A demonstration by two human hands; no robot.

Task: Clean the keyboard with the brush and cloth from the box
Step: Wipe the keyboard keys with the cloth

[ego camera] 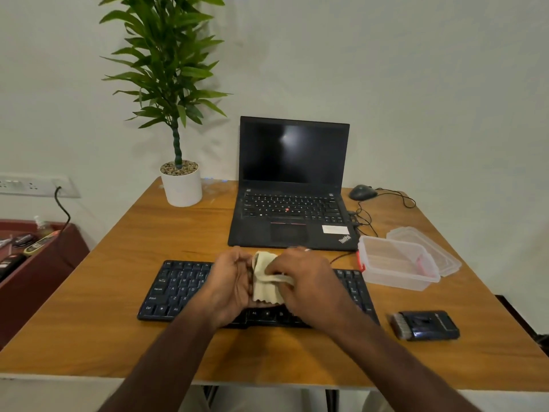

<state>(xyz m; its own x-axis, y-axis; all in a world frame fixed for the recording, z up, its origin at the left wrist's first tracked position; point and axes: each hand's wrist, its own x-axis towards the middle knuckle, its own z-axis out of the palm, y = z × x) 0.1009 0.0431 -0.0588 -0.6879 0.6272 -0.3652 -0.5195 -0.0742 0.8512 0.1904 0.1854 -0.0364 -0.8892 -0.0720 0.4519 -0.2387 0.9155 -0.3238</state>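
soft cloth (267,278), clear plastic box (398,263)

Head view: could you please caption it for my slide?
Both hands, left and right, hold a cream cloth above the black keyboard.

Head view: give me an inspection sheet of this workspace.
Surface: wooden table, brown top.
Job's things: black keyboard at the front; cream cloth held above it; clear plastic box open, its lid behind it; dark brush block lying right of the keyboard.
Clutter: open black laptop, screen dark; potted green plant; black mouse.
Hands: left hand and right hand both grip the cloth.
Cables: mouse cable loops to the laptop.
Surroundings: white wall, socket strip, maroon side shelf.
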